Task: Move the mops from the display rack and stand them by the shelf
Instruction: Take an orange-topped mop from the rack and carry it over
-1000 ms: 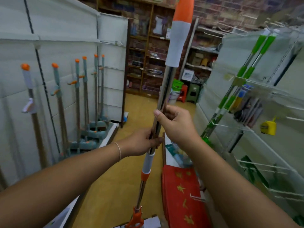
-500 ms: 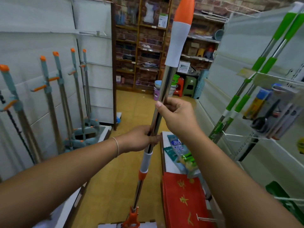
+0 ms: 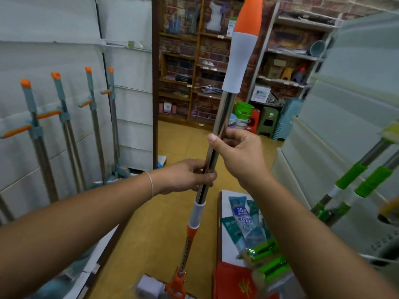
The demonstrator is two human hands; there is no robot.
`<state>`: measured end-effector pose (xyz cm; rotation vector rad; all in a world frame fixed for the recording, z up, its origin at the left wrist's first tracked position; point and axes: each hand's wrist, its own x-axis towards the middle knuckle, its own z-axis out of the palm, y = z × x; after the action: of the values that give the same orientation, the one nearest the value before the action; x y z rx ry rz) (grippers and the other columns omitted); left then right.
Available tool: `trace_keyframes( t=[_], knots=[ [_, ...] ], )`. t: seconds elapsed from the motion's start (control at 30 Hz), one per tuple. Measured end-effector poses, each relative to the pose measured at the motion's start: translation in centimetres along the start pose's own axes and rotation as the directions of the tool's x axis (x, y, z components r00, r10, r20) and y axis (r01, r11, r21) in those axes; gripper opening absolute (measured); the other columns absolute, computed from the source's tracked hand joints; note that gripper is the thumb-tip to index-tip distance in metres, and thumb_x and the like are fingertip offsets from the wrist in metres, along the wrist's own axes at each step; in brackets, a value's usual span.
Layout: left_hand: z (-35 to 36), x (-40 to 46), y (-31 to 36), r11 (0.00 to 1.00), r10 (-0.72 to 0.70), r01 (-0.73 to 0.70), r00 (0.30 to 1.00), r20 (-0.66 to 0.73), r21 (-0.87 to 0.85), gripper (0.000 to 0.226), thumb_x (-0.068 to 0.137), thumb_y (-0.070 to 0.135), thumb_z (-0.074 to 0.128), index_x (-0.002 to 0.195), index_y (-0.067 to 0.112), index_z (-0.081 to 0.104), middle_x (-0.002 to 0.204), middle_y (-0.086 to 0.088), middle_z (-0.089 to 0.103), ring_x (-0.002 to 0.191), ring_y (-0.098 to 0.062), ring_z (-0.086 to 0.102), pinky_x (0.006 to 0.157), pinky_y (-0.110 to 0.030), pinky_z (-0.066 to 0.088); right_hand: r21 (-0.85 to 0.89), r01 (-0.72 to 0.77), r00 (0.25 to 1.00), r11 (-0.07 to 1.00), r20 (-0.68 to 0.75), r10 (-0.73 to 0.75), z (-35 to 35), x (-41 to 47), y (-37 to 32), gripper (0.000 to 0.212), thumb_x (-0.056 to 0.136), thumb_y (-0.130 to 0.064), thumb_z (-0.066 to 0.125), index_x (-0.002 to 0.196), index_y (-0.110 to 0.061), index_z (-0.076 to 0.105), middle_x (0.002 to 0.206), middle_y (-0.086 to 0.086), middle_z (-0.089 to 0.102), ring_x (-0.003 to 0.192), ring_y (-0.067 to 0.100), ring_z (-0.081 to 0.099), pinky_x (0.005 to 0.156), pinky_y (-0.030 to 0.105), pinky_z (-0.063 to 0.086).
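Both hands, left hand (image 3: 183,176) below right hand (image 3: 239,156), grip an upright mop (image 3: 222,117), fingers closed around its shaft; its blurred head seemingly near the floor (image 3: 151,223).

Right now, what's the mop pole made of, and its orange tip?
The pole looks like shiny polished metal, probably steel: it mirrors the room. The orange tip looks like smooth matte plastic, with no reflections. The grey sleeve beneath looks like plastic or rubber; hard to tell.

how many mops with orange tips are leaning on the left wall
4, in a row along the wall: the nearest at far left, then one, another, and the farthest by the panel edge. More may sit out of frame left.
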<state>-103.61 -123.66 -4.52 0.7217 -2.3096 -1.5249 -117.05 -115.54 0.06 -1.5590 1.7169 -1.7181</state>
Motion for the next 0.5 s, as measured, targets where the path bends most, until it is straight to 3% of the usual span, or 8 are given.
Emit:
trace_keyframes(
  t=[0.07, 0.2, 0.5],
  knots=[
    [-0.7, 3.0, -0.5, 0.999, 0.026, -0.026, 0.999, -0.02, -0.022, 0.018, 0.095, 0.034, 0.058, 0.112, 0.027, 0.059, 0.108, 0.001, 0.07, 0.096, -0.003, 0.068, 0.076, -0.021, 0.056, 0.009, -0.011, 1.0, 1.0, 0.001, 0.011, 0.1, 2.6, 1.5, 0.01, 0.083, -0.029, 0.077, 0.078, -0.025, 0.07, 0.067, -0.015, 0.071, 0.064, -0.003, 0.067, 0.054, 0.014, 0.05],
    [-2.9, 8.0, -1.1, 0.999, 0.048, -0.048, 0.999, -0.012, 0.012, 0.023, 0.095, 0.03, 0.058, 0.115, 0.018, 0.06, 0.109, -0.005, 0.07, 0.101, -0.013, 0.067, 0.087, -0.033, 0.056, -0.026, -0.019, 1.0, 0.999, -0.014, 0.018, 0.5, 7.0, 3.9, 0.005, 0.084, -0.027, 0.077, 0.083, -0.024, 0.073, 0.069, -0.012, 0.073, 0.066, -0.001, 0.068, 0.058, 0.015, 0.054],
    [-9.5, 22.3, -5.1, 0.993, 0.115, -0.116, 0.99, 0.08, 0.018, 0.02, 0.093, 0.033, 0.06, 0.107, 0.019, 0.061, 0.103, -0.003, 0.071, 0.097, -0.016, 0.067, 0.084, -0.036, 0.054, -0.1, -0.041, 0.996, 0.994, -0.089, 0.032, 3.3, 18.7, 10.5, 0.017, 0.089, -0.02, 0.072, 0.075, -0.028, 0.066, 0.055, -0.026, 0.061, 0.054, -0.008, 0.058, 0.051, 0.006, 0.042]
  ],
)
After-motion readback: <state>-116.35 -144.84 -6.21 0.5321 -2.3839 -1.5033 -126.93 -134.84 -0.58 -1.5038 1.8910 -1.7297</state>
